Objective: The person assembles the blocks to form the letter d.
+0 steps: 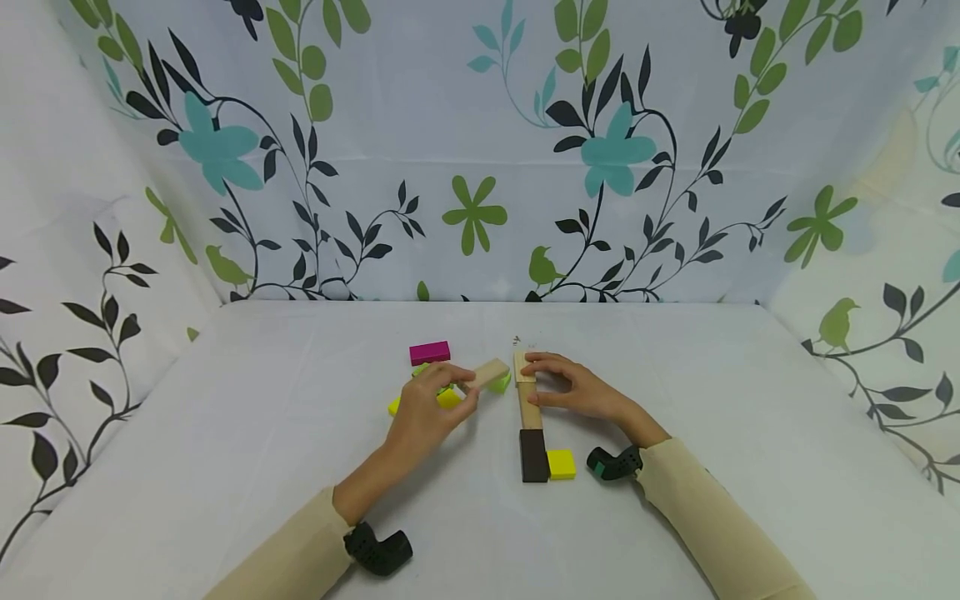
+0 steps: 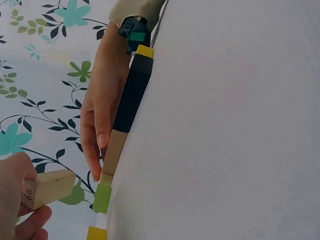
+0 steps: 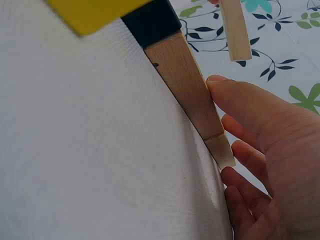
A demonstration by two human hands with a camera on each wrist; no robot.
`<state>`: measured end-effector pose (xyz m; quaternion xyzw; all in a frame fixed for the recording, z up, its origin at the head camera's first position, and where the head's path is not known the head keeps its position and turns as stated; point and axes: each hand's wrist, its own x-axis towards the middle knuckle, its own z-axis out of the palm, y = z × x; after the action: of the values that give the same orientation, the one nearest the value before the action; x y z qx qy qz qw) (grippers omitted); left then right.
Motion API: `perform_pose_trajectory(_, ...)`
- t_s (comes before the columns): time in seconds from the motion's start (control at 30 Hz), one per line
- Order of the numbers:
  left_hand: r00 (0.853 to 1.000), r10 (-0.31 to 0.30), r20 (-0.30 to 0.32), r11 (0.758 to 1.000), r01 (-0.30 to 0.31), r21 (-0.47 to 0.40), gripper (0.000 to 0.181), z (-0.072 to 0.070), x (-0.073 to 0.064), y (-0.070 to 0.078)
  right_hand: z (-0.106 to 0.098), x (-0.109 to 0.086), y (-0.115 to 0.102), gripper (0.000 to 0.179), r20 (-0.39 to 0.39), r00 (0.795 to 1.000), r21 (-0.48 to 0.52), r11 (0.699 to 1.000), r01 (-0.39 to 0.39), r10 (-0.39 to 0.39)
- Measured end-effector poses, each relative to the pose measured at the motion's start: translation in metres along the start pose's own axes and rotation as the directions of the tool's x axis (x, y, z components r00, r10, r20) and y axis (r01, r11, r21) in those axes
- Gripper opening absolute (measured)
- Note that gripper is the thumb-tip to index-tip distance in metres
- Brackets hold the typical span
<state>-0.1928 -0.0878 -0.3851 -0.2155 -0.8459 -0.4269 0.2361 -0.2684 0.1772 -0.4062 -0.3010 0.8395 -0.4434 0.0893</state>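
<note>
My left hand point(image 1: 423, 417) pinches a pale wooden block point(image 1: 487, 375) between thumb and fingers, raised off the table; its end shows a handwritten mark in the left wrist view. A row of blocks runs away from me: a black block point(image 1: 534, 457), a tan wooden block point(image 1: 529, 410), then a pale wooden block point(image 1: 519, 367) at the far end. Beside this row, my right hand point(image 1: 581, 392) has its thumb against the tan block's side and its fingertips at the far pale block. Just left of the row lies a light green block point(image 1: 501, 384), partly covered by the held one.
A yellow block point(image 1: 562, 464) sits against the black block's right side. Behind my left hand are a magenta block point(image 1: 430, 353), another yellow block point(image 1: 448, 398) and a partly hidden green block point(image 1: 420, 367). A patterned cloth point(image 1: 390, 150) hangs behind the white table point(image 1: 262, 433).
</note>
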Motion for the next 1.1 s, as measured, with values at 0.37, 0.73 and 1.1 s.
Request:
perform_pose_trajectory(0.37, 0.998, 0.066, 0.003, 0.997, -0.066, -0.026, 0.019, -0.002, -0.009, 0.014, -0.004, -0.001, 0.000, 0.044, -0.003, 1.000, -0.022, 1.000, 0.003, -0.003)
perform_pose_trajectory(0.73, 0.983, 0.180, 0.026, 0.984, -0.180, -0.014, 0.021, -0.003, -0.015, 0.030, -0.007, -0.001, 0.000, 0.044, -0.003, 1.000, -0.018, 0.999, 0.027, -0.027)
perform_pose_trajectory(1.1, 0.950, 0.309, 0.042, 0.951, -0.307, -0.048, 0.021, -0.009, -0.028, 0.034, -0.002, -0.001, -0.003, 0.045, 0.008, 1.000, -0.017, 1.000, 0.026, -0.026)
